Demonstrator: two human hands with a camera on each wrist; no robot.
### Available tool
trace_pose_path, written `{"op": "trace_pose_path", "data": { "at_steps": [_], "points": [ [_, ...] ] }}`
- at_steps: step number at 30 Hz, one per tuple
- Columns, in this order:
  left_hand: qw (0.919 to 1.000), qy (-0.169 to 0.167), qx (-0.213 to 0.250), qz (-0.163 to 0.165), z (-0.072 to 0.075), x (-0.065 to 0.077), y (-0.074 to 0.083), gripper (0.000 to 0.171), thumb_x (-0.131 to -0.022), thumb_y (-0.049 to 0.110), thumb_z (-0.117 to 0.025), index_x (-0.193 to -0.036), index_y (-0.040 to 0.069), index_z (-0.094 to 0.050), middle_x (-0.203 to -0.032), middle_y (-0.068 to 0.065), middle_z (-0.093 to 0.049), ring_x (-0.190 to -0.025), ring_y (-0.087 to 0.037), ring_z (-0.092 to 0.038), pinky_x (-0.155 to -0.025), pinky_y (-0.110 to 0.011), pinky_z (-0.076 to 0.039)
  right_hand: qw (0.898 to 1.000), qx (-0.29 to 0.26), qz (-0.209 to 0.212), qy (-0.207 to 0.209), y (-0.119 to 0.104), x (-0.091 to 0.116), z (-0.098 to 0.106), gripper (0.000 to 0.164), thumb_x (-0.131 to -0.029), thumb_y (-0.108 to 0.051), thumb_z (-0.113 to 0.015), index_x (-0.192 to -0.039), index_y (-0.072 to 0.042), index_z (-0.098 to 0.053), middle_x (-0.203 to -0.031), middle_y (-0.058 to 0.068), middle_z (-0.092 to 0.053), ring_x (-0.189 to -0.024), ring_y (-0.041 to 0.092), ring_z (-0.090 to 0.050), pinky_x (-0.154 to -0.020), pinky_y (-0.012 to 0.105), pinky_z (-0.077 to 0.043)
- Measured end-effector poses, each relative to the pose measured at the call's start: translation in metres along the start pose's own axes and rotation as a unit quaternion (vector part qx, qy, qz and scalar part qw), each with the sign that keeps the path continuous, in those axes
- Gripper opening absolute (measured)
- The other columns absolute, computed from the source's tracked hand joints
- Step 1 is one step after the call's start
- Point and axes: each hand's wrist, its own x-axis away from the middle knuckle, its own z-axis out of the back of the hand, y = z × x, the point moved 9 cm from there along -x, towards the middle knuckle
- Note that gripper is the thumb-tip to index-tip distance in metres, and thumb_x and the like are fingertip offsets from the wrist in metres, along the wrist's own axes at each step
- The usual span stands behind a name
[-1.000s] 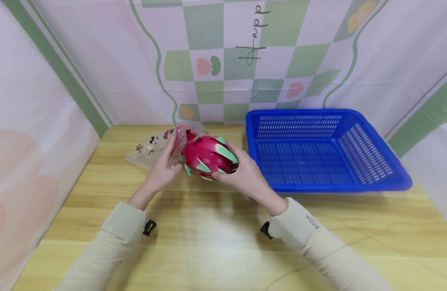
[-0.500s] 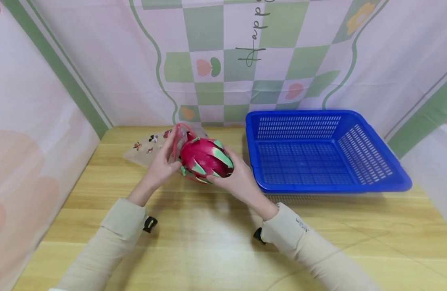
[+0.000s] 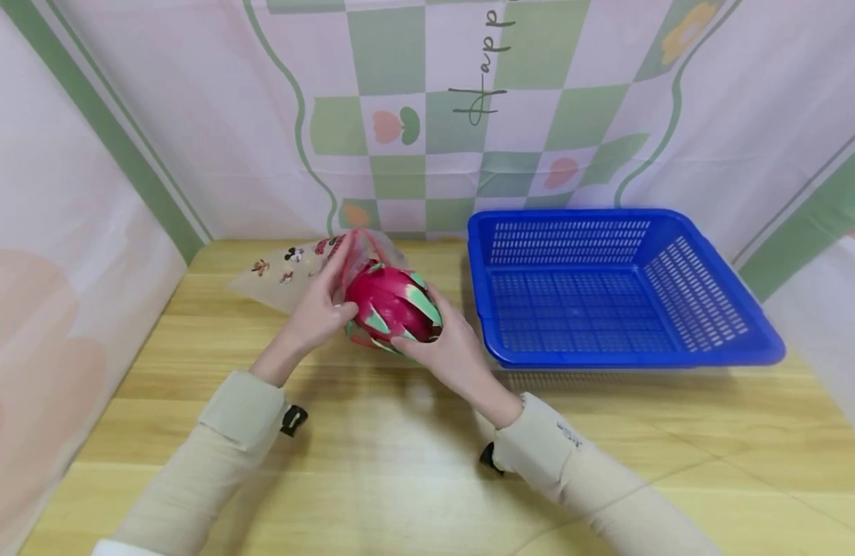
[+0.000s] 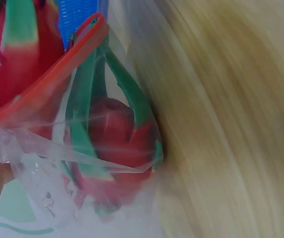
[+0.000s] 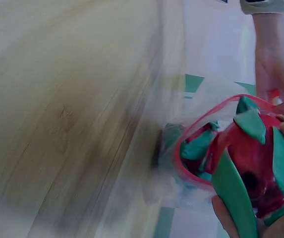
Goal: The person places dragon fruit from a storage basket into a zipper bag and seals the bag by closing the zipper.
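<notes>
A red dragon fruit [image 3: 381, 300] with green scales is gripped by my right hand [image 3: 458, 359], thumb on the near side and fingers behind. It lies at the mouth of a clear plastic bag [image 3: 277, 284] with cartoon prints and a red rim [image 5: 177, 159]. My left hand [image 3: 317, 310] holds the bag's rim, its thumb close to the fruit. Through the clear plastic in the left wrist view, a second dragon fruit [image 4: 119, 139] shows inside the bag. The far fingers of both hands are partly hidden.
To the right of the hands stands a blue plastic basket [image 3: 576, 309] with slotted walls. The wooden table [image 3: 399, 463] meets a patterned cloth [image 3: 392, 177] at the back, with more cloth at both sides.
The right hand and the dragon fruit have moved a little left and toward the bag. The bag's red rim now stands up higher and wider around the fruit's far end.
</notes>
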Motion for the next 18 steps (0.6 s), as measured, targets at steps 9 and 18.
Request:
{"op": "trace_pose_path", "data": {
  "at_steps": [9, 18],
  "points": [
    [0.9991, 0.006, -0.040, -0.014, -0.008, -0.006, 0.017, 0.097, -0.076, -0.012, -0.050, -0.154, 0.030, -0.011, -0.162, 0.005, -0.013, -0.145, -0.019, -0.024, -0.088, -0.031, -0.049, 0.997, 0.015, 0.034, 0.073, -0.007, -0.013, 0.012, 0.087, -0.077, -0.037, -0.077, -0.149, -0.022, -0.031, -0.142, 0.013, -0.044, -0.127, 0.031, -0.048, -0.104, 0.051, -0.043],
    [0.9965, 0.014, -0.067, -0.048, -0.006, -0.012, 0.029, 0.092, -0.073, -0.011, -0.050, -0.154, 0.019, -0.018, -0.160, -0.001, -0.022, -0.150, -0.023, -0.013, -0.123, -0.047, 0.002, 0.985, 0.114, 0.108, 0.070, -0.023, -0.012, 0.004, 0.088, -0.076, -0.028, -0.077, -0.150, -0.024, -0.029, -0.146, 0.016, -0.037, -0.121, 0.039, -0.055, -0.094, 0.054, -0.051]
  ]
}}
